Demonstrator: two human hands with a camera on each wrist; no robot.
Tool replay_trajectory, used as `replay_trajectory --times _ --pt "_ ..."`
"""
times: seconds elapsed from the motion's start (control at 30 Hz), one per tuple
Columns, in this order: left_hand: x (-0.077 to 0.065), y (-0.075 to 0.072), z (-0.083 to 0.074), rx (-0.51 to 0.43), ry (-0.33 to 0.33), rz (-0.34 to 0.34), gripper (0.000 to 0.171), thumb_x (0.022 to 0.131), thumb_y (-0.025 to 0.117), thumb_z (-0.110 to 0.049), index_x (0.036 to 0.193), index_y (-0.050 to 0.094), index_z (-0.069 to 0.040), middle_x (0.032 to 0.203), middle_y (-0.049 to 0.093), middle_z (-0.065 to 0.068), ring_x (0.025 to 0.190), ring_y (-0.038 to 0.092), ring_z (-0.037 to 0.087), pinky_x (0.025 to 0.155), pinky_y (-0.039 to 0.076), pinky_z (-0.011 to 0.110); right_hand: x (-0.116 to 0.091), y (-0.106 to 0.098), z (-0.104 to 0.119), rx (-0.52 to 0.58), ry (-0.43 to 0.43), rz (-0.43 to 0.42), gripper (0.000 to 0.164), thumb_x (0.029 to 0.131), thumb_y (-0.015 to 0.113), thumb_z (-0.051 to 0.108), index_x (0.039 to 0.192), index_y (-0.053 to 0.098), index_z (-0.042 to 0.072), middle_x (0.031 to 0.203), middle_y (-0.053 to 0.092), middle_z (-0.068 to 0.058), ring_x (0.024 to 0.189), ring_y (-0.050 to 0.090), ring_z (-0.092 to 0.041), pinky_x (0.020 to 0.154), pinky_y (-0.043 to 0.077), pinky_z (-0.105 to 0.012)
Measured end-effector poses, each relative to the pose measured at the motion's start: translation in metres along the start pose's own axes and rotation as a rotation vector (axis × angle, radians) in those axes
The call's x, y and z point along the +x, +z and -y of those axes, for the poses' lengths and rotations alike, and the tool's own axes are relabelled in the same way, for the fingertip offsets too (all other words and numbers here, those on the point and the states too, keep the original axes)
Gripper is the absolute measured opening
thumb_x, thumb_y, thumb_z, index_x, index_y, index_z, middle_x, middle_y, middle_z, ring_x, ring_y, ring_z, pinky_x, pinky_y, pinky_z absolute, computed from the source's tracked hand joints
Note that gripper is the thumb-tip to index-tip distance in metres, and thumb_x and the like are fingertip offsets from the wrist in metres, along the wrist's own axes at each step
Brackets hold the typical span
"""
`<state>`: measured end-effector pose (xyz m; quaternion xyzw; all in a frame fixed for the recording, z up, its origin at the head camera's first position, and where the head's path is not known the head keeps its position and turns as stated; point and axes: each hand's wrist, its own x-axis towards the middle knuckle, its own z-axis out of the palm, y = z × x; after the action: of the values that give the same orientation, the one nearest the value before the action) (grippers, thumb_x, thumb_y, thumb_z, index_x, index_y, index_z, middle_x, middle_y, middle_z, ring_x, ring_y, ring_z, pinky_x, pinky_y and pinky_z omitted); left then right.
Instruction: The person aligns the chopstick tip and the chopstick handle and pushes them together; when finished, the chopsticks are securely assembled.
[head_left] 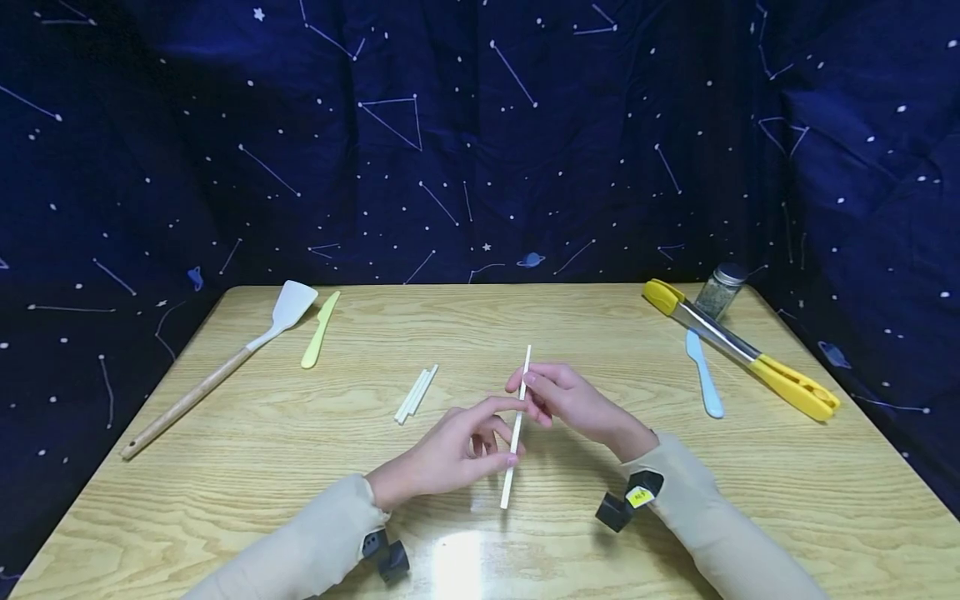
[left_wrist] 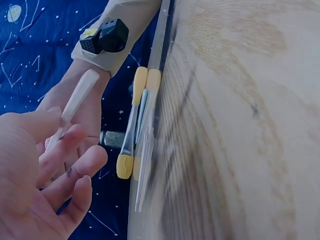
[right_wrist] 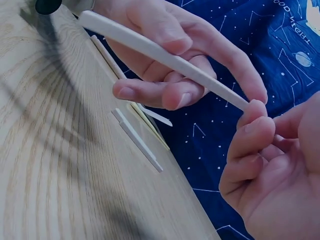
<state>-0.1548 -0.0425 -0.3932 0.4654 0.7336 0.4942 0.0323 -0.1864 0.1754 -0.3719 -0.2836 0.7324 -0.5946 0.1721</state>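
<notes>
A long, pale chopstick (head_left: pixel 517 433) is held up over the table by both hands, slanting with its thicker end toward me. My left hand (head_left: pixel 450 454) holds it from the left, thumb near the thick end and index finger stretched to the middle. In the right wrist view the chopstick (right_wrist: pixel 150 50) tapers toward the right hand (right_wrist: pixel 272 175), whose thumb and fingers pinch the thin part. From the head view, the right hand (head_left: pixel 573 404) grips below the tip, which sticks out past it. Several short pale sticks (head_left: pixel 416 394) lie together beyond the left hand.
On the left side of the wooden table (head_left: pixel 262 517) are a white-headed spatula (head_left: pixel 225 367) and a yellow-green knife (head_left: pixel 321 329). To the right lie a blue knife (head_left: pixel 703 372), yellow-tipped tongs (head_left: pixel 738 346) and a glass jar (head_left: pixel 720 292). A dark starry cloth (head_left: pixel 480 167) hangs behind.
</notes>
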Motion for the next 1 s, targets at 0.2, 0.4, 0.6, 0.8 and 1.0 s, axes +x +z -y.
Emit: replay_trajectory --times 0.2,0.4,0.6,0.8,1.0 --pt "-0.001 0.002 0.002 0.008 0.002 -0.002 0.06 0.084 0.073 -0.008 0.136 0.044 -0.007 0.09 0.074 0.008 0.059 0.055 -0.004 0.054 0.049 0.018 0.001 0.002 0.004 -0.022 0.038 0.023 0.036 0.106 0.03 0.015 0.112 0.057 -0.007 0.063 0.05 0.005 0.051 0.044 -0.006 0.054 0.037 -0.02" --pt "-0.003 -0.001 0.004 0.02 -0.023 -0.029 0.059 0.083 0.074 -0.007 0.134 0.046 -0.009 0.088 0.074 0.007 0.06 0.057 -0.003 0.056 0.05 0.019 0.001 -0.002 0.004 -0.052 0.018 0.027 0.036 0.105 0.031 0.012 0.118 0.053 -0.013 0.065 0.05 0.002 0.049 0.041 -0.007 0.049 0.033 -0.024" --pt "-0.011 -0.011 0.009 0.06 -0.072 -0.066 0.057 0.083 0.075 -0.009 0.132 0.048 -0.006 0.088 0.073 0.004 0.058 0.055 -0.002 0.055 0.05 0.02 -0.002 -0.006 0.004 -0.141 0.025 -0.057 0.031 0.104 0.033 0.009 0.118 0.055 -0.008 0.067 0.049 -0.002 0.05 0.042 -0.009 0.05 0.038 -0.024" --pt "-0.026 -0.026 0.025 0.053 -0.171 -0.117 0.057 0.083 0.074 -0.007 0.132 0.047 -0.006 0.087 0.072 0.005 0.056 0.051 0.001 0.052 0.046 0.021 -0.005 -0.013 0.0 -0.265 0.063 -0.159 0.028 0.103 0.038 0.009 0.118 0.059 -0.003 0.066 0.049 -0.001 0.051 0.043 -0.011 0.047 0.036 -0.024" --pt "-0.047 -0.048 0.04 0.056 -0.235 -0.171 0.059 0.081 0.075 -0.002 0.133 0.047 -0.001 0.084 0.072 0.007 0.054 0.048 0.006 0.05 0.043 0.022 -0.007 -0.022 -0.013 -0.393 0.089 -0.214 0.025 0.102 0.043 0.008 0.116 0.06 -0.003 0.068 0.052 -0.006 0.048 0.042 -0.009 0.044 0.036 -0.024"
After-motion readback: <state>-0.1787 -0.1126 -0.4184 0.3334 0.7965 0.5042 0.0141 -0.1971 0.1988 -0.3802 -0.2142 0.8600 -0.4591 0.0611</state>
